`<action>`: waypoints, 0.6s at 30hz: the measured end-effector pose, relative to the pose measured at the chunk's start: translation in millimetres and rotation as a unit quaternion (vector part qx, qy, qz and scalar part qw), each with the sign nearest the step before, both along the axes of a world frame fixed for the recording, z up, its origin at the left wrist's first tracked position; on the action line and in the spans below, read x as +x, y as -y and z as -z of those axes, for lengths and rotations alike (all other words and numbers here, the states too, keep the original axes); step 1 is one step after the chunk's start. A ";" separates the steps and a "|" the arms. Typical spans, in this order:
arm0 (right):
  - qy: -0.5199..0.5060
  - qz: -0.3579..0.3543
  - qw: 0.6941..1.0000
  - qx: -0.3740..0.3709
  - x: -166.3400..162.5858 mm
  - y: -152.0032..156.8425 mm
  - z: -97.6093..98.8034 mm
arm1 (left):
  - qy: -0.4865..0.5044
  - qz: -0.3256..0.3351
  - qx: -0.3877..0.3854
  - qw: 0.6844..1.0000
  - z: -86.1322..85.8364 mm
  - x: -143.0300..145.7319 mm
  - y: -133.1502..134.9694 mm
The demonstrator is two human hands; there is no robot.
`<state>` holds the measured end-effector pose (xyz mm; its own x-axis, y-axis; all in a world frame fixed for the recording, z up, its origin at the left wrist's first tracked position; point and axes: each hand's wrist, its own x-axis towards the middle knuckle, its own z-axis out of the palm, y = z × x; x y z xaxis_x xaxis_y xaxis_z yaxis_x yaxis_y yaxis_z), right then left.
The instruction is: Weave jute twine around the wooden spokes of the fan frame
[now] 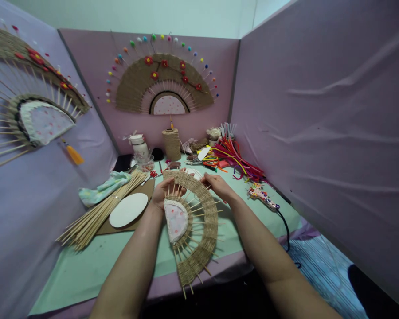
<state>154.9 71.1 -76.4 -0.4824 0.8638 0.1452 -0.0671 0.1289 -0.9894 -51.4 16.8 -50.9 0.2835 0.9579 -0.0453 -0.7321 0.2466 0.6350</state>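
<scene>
A half-round woven fan (210, 217) of twine and thin wooden sticks is held up over the front of the table, turned so that its straight side faces left. Its small inner half-circle (177, 220) is covered in white cloth with pinkish spots. My left hand (160, 193) grips the fan by the upper left end, fingers behind the sticks. At the upper right of the outer rim, my right hand (216, 185) is closed, thumb and fingers pinching at the edge by the stick tips. Exactly what those fingertips grasp is partly hidden.
Left are a bundle of sticks (103, 212), a white oval card (129, 210) and brown cardboard (116, 227). A twine spool (171, 144) and white bottle (138, 146) stand behind. Colourful pipe cleaners (236, 157) and a corded glue gun (263, 197) lie right. A finished fan (133, 91) hangs behind.
</scene>
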 end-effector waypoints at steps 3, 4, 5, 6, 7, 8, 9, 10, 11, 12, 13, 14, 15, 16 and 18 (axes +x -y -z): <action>0.018 0.041 0.998 0.053 2.4 -1.7 0.8 | 0.007 -0.023 -0.001 1.000 1.2 -3.0 -1.3; 0.027 0.060 0.995 0.080 3.2 -2.2 1.1 | 0.003 -0.030 -0.001 1.000 1.2 -3.9 -1.6; 0.036 0.080 0.990 0.110 3.8 -2.4 1.2 | -0.002 -0.036 0.000 0.999 0.9 -4.7 -1.9; 0.043 0.097 0.984 0.141 4.2 -2.3 1.3 | -0.007 -0.042 0.001 0.999 0.4 -5.3 -2.2; 0.048 0.113 0.978 0.169 4.4 -2.0 1.3 | -0.012 -0.048 0.001 0.999 -0.2 -5.9 -2.5; 0.052 0.126 0.972 0.192 4.5 -1.5 1.2 | -0.015 -0.056 0.001 0.998 -0.8 -6.5 -2.9; 0.053 0.138 0.966 0.210 4.3 -0.8 1.1 | -0.016 -0.065 0.000 0.998 -1.4 -7.2 -3.4; 0.055 0.148 0.962 0.224 4.1 -0.1 0.9 | -0.016 -0.072 -0.003 0.997 -1.7 -7.9 -4.0; 0.057 0.158 0.957 0.235 3.9 0.4 0.8 | -0.015 -0.079 -0.003 0.997 -1.9 -8.6 -4.6; 0.060 0.167 0.953 0.244 3.8 0.8 0.9 | -0.012 -0.083 0.000 0.997 -1.9 -9.5 -5.1; 0.061 0.173 0.950 0.252 3.7 0.8 1.0 | -0.007 -0.085 0.005 0.996 -1.9 -10.4 -5.5; 0.059 0.177 0.948 0.257 3.8 0.6 1.4 | -0.001 -0.085 0.012 0.996 -1.9 -11.2 -5.7; 0.056 0.179 0.947 0.259 4.0 0.0 1.8 | 0.005 -0.083 0.020 0.996 -1.9 -11.9 -5.6; 0.051 0.179 0.948 0.258 4.3 -0.8 2.3 | 0.010 -0.080 0.029 0.996 -2.1 -12.5 -5.4; 0.037 0.173 0.954 0.244 4.9 -2.8 3.3 | 0.016 -0.073 0.041 0.996 -2.7 -13.1 -4.5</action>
